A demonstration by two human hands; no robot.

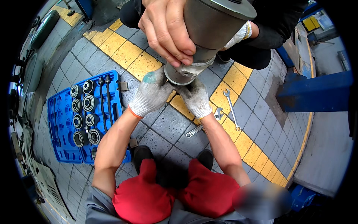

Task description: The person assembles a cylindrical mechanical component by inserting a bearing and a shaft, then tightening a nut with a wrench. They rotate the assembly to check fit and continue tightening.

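Observation:
A large grey metal cylinder (212,28) with a broad flange on top stands up close in the head view, a round metal ring (182,74) at its lower end. My left hand (151,91), in a white knit glove with a green patch, is closed at the ring's left side. On the other side my gloved right hand (195,99) grips the ring from below; the fingertips of both are partly hidden. From across, a co-worker's bare hand (167,30) presses on the cylinder's side, and their gloved hand (238,35) is behind it.
Left of me lies an opened blue tool case (84,158) with several metal sleeves and threaded rods. A combination wrench (232,108) and an adjustable wrench (194,130) lie on the tiled floor by my right forearm. A blue steel beam (317,93) juts in at right.

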